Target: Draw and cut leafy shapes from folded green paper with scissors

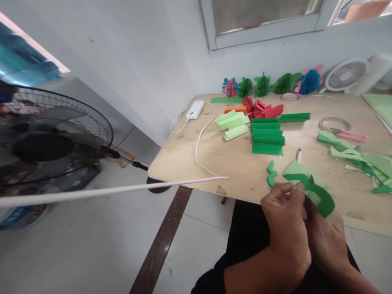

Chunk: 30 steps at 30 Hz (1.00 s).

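My left hand (286, 216) is closed, pinching a curved dark green paper piece (323, 198) at the table's front edge. Just right of it and partly behind the paper is my right hand (327, 232). A dark pointed tip, likely a scissor blade, rises beside the green paper; the right fingers and what they grip are mostly hidden. On the table left of my hands lies a small wavy green cutout (271, 173). Light green paper (292, 168) lies behind the held piece, below a white pen (299, 155).
Folded green papers (267, 136), light green strips (234, 122) and red papers (269, 111) lie mid-table. Green scraps (376, 165) are at the right. A power bank (195, 109) trails a white cable. Paper figures (262, 85) and a small fan (347, 75) stand along the wall.
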Tool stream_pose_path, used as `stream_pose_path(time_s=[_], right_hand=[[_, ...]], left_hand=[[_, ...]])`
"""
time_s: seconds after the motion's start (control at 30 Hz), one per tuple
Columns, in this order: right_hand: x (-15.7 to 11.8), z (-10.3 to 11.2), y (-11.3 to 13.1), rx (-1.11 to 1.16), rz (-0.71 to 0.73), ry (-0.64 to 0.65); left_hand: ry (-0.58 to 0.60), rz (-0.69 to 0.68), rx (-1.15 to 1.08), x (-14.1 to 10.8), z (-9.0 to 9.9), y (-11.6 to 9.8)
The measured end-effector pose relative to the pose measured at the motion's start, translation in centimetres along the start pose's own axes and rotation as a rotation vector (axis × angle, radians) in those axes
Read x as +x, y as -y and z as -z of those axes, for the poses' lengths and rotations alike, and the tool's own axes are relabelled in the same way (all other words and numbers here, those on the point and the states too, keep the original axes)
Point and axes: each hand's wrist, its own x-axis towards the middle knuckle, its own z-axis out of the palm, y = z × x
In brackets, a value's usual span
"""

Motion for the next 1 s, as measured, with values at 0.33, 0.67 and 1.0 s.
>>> stream_pose_path(time_s=[0.33,0.67,1.0], right_hand=[[0.2,0.0,-0.7,-0.029,0.042,0.012],[0.2,-0.1,-2.1,-0.004,0.055,-0.010],[0.1,-0.2,-1.8,0.024,0.021,-0.032]], left_hand=[[-0.017,-0.008,-0.009,0.2,0.1,0.4],[0.012,-0.051,-0.012,0.1,0.4,0.8],[0.013,-0.042,0.014,0.1,0.2,0.8]])
